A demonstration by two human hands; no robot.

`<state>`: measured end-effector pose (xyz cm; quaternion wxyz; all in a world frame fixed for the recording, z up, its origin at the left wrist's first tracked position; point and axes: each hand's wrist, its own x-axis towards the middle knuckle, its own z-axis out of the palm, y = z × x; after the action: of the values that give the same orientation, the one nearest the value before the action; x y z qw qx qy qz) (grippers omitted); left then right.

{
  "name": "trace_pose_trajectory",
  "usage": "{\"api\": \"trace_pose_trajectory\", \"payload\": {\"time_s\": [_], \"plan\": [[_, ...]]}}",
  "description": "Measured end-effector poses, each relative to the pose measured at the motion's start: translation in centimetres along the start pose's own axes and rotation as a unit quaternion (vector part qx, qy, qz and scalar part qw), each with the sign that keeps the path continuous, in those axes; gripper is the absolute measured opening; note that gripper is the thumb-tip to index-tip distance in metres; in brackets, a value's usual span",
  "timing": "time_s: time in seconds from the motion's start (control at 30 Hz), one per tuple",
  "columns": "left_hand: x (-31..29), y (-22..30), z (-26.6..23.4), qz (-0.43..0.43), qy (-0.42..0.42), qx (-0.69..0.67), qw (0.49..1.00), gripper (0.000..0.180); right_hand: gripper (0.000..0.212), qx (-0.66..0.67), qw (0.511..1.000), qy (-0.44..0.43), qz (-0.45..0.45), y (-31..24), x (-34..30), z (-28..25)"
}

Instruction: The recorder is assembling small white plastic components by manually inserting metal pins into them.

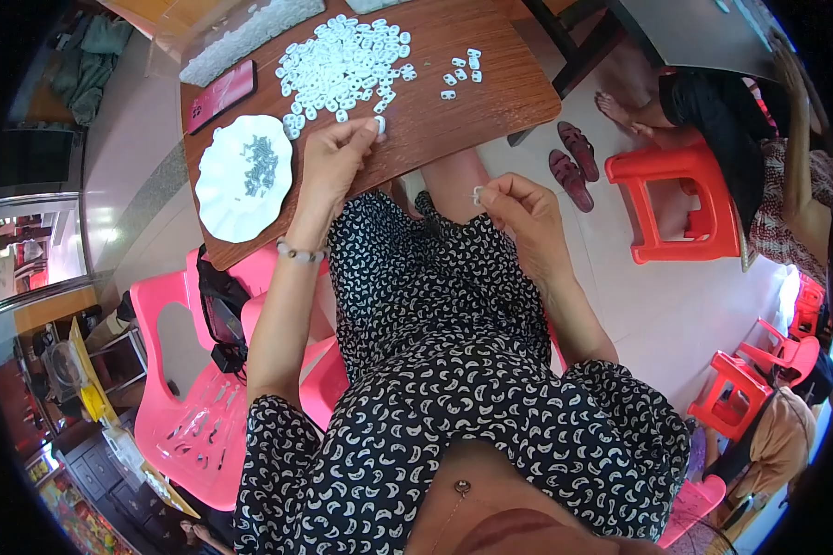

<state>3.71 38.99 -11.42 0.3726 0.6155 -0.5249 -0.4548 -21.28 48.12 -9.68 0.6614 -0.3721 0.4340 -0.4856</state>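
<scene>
My left hand [329, 166] is at the table's near edge, its thumb and fingertips pinched on a small white plastic piece [380, 125]. Off the table, above my lap, my right hand [532, 222] pinches another small white part [478, 195], its exact shape too small to make out. Just beyond my left hand lies a heap of white oval plastic pieces [342, 69] with dark holes. Beside that hand, a white wavy-rimmed plate [222, 190] holds many tiny grey metal pins or screws [261, 165]. Several white pieces [473, 63] lie apart, right of the heap.
On the brown wooden table [416, 153] a pink phone-like item [222, 96] lies left of the heap. Behind it stands a clear container of white pieces [250, 37]. Pink chairs [190, 416] are at my left, a red stool [671, 199] and sandals [574, 166] at right, near another person.
</scene>
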Motion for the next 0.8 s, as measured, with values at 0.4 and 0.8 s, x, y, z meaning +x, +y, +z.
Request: {"api": "trace_pose_trajectory", "payload": {"time_s": [0.4, 0.8], "plan": [[-7.2, 2.9, 1.3, -0.187, -0.174, -0.396, 0.882, 0.029, 0.012, -0.033, 0.999, -0.005, -0.037, -1.5, 0.9, 2.4], [-8.1, 2.8, 1.7, -0.189, -0.186, -0.387, 0.883, 0.022, 0.012, -0.035, 0.996, -0.022, -0.076, -0.9, 0.8, 2.6]]}}
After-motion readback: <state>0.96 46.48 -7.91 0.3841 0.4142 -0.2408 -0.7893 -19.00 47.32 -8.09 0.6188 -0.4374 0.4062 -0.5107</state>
